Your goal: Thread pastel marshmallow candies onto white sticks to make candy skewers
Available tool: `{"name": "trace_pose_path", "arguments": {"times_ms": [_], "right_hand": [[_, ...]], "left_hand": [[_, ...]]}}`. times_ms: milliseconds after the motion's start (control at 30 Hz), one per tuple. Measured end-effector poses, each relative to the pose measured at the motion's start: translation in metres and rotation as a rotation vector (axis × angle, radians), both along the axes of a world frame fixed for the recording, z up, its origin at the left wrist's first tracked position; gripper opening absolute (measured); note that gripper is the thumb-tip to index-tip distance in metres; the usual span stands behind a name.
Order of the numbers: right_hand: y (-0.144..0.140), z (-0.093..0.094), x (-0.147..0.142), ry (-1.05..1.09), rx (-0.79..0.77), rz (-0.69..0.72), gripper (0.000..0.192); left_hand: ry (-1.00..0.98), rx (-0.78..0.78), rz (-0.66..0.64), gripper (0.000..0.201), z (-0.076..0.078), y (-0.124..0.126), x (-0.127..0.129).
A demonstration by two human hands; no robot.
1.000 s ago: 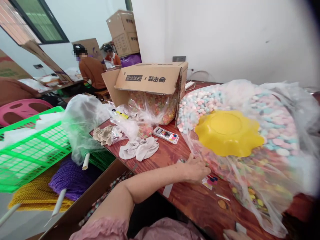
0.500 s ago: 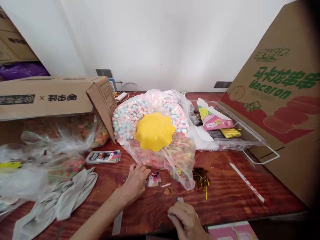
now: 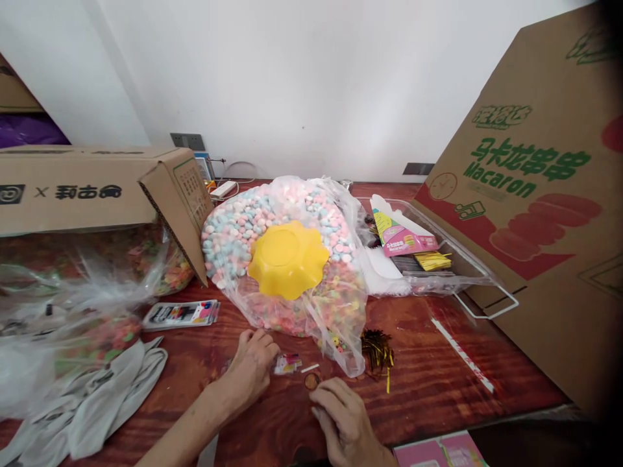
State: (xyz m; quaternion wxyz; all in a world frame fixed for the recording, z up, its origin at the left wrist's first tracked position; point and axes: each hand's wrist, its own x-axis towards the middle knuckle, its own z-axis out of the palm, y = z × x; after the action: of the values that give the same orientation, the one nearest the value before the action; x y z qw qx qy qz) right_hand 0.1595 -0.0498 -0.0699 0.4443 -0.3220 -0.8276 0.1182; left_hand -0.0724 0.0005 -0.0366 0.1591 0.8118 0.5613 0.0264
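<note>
You are at a dark red wooden table [image 3: 438, 383] set against a white wall [image 3: 302, 78], which fills the top of the frame. At centre sits a clear bag of pastel candies [image 3: 233, 227] with a yellow bowl [image 3: 288, 259] lying upside down on it. A cardboard box [image 3: 92, 188] lies on its side at the left, and a big box printed "Macaron" [image 3: 535, 194] leans in at the right, its top and right side cut off by the frame.

Your left hand [image 3: 253, 366], low at centre, rests on the wood with fingers curled loosely, just beside a small packet [image 3: 287, 363]; whether the fingertips touch it is hard to tell. Your right hand [image 3: 343, 421], at the bottom edge, is curled with fingers drawn together; you cannot see whether it pinches anything. A brown disc [image 3: 311, 381] lies just above it.

Grey cloth [image 3: 97, 402] and crumpled plastic crowd the lower left. Bare wood is open at lower right, between gold twist ties [image 3: 377, 347] and a white strip [image 3: 462, 355].
</note>
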Motion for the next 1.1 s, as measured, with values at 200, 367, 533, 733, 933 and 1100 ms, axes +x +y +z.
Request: {"name": "trace_pose_path", "arguments": {"times_ms": [200, 367, 533, 733, 933, 1100], "right_hand": [[0.023, 0.043, 0.003, -0.024, -0.013, -0.013, 0.029], [0.042, 0.06, 0.026, -0.131, 0.064, 0.149, 0.028], [0.055, 0.049, 0.044, -0.178, 0.09, 0.163, 0.023], [0.062, 0.056, 0.045, -0.177, 0.139, -0.024, 0.019], [0.131, 0.066, 0.049, -0.146, 0.054, -0.092, 0.017], [0.182, 0.077, 0.038, -0.065, -0.19, 0.15, 0.029]], "left_hand": [[-0.026, -0.031, -0.011, 0.03, 0.021, 0.0, 0.003], [-0.003, -0.162, 0.026, 0.018, 0.047, -0.008, -0.03], [0.217, -0.231, 0.272, 0.019, 0.049, -0.023, -0.102], [0.475, -0.109, 0.475, 0.027, 0.043, -0.022, -0.145], [0.386, 0.006, 0.526, 0.028, 0.036, -0.012, -0.14], [0.187, -0.03, 0.526, 0.027, 0.049, -0.009, -0.135]]}}
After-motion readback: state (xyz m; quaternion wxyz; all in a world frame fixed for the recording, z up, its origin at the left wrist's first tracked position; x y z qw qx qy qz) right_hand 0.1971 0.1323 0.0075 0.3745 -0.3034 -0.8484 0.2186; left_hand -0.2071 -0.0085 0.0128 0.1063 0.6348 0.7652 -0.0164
